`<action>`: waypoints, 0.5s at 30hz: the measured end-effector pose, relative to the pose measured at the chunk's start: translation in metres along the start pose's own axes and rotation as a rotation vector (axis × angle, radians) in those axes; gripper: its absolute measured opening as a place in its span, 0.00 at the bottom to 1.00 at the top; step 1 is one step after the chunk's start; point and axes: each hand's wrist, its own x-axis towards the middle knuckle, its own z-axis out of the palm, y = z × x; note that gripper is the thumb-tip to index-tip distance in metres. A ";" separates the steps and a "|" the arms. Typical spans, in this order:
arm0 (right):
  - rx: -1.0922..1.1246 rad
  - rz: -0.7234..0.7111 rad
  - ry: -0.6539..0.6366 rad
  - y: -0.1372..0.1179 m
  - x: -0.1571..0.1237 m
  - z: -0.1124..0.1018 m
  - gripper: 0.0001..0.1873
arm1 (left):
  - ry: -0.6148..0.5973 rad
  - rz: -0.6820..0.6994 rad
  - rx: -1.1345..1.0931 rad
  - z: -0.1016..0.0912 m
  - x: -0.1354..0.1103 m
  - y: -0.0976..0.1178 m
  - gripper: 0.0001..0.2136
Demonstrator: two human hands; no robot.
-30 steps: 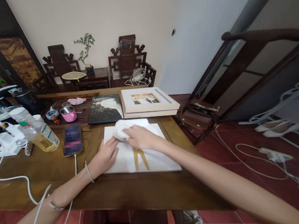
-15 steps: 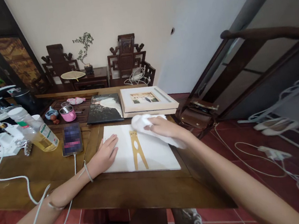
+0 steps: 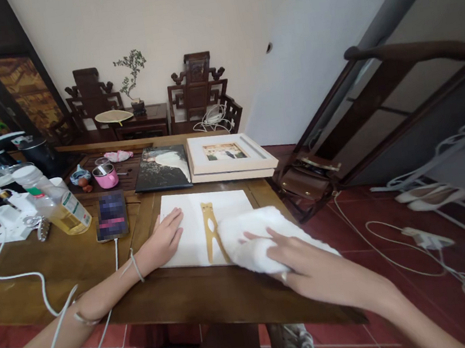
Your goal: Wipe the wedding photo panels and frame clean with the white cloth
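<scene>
A white board lies flat on the wooden table, with a gold, two-legged flat fixture at its middle. My left hand rests on the board's left edge, palm down and fingers stretched out. A white cloth is bunched under my right hand, whose fingers grip it over the right side of the board. The cloth covers the board's lower right part and the tip of the fixture's right leg. Part of the cloth hangs past the board's right side.
Behind the board lie a dark wedding photo panel and a stacked white photo frame. On the left are a phone on a cable, a bottle of yellow liquid, a power strip and a pink cup.
My right hand has swept the cloth from the board's upper right toward me and to the right, uncovering the upper right corner. My left hand has stayed in place.
</scene>
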 end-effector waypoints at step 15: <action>-0.117 0.070 0.224 0.065 0.091 -0.006 0.09 | 0.005 0.029 0.019 -0.001 0.001 0.000 0.20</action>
